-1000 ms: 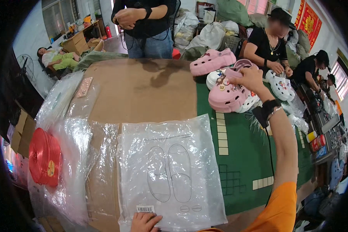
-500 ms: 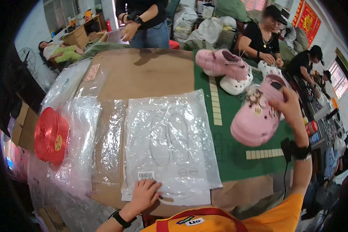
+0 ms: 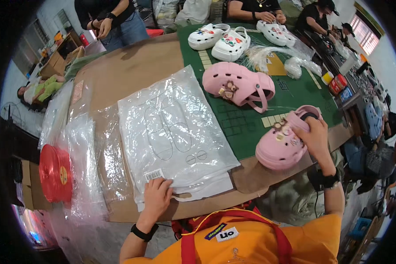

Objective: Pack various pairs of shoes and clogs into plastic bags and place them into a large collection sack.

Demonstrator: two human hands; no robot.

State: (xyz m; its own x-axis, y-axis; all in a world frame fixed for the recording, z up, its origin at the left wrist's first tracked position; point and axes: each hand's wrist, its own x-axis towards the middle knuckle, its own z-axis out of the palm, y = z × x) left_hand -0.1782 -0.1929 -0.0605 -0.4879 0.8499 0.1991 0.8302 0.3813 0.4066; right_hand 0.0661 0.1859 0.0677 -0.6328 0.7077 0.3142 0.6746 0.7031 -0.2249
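Observation:
My right hand (image 3: 313, 138) grips a pink clog (image 3: 280, 152) by its heel opening, at the front right table edge. Bear-shaped and other charms decorate its upper. A matching pink clog (image 3: 226, 86) rests on the green mat (image 3: 246, 132) farther back, its strap hanging toward me. My left hand (image 3: 157, 198) lies on the lower edge of a stack of clear plastic bags (image 3: 198, 141), fingers stretched out beside a barcode label (image 3: 154, 174). Shoe-sole outlines are printed on the top bag.
White clogs with charms (image 3: 231, 45) stand at the mat's far side, near a bundle of clear strands (image 3: 264, 57). At left are a red plastic roll (image 3: 56, 173) and more clear bags (image 3: 81, 163). Co-workers sit or stand beyond the table.
The right-hand clog has come down toward the front table edge. The other pink clog, earlier over the white clogs, now lies nearer on the mat. My view has shifted; the left hand stays on the bags.

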